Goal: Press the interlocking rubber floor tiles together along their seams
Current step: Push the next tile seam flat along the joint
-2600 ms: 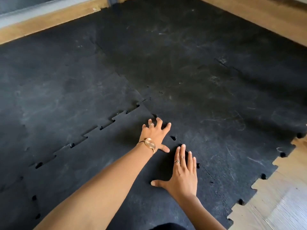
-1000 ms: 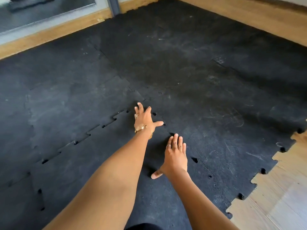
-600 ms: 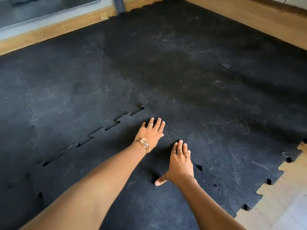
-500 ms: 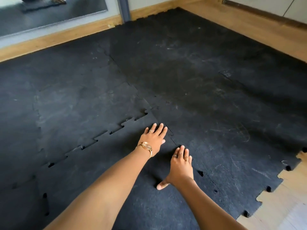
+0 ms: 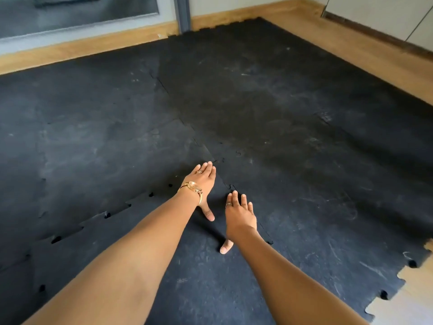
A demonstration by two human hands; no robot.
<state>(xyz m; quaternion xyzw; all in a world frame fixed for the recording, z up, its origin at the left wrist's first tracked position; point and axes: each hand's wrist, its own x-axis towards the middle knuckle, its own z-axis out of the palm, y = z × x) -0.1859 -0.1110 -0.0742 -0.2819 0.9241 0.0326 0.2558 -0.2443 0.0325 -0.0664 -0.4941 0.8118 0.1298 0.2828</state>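
Black interlocking rubber tiles cover most of the floor. The near tile [image 5: 192, 273] lies under both my arms. My left hand [image 5: 202, 181], with a gold watch, lies flat, palm down, on its far corner, where it meets the left tile [image 5: 105, 160] and the right tile [image 5: 316, 202]. My right hand [image 5: 239, 214] rests flat just beside it, fingers on the toothed seam [image 5: 230, 187] towards the right tile. The left seam [image 5: 105, 215] still shows open gaps between its teeth. Both hands hold nothing.
Bare wooden floor [image 5: 351, 48] borders the mat at the back and far right, and shows again at the near right corner [image 5: 407, 301]. A glass door with a dark frame post [image 5: 182, 12] stands at the back. White cabinet fronts [image 5: 386, 15] fill the top right.
Both hands have slid forward along the near tile towards its far corner, and the seam gaps by the left hand have closed. The view has tilted up, showing more of the room.
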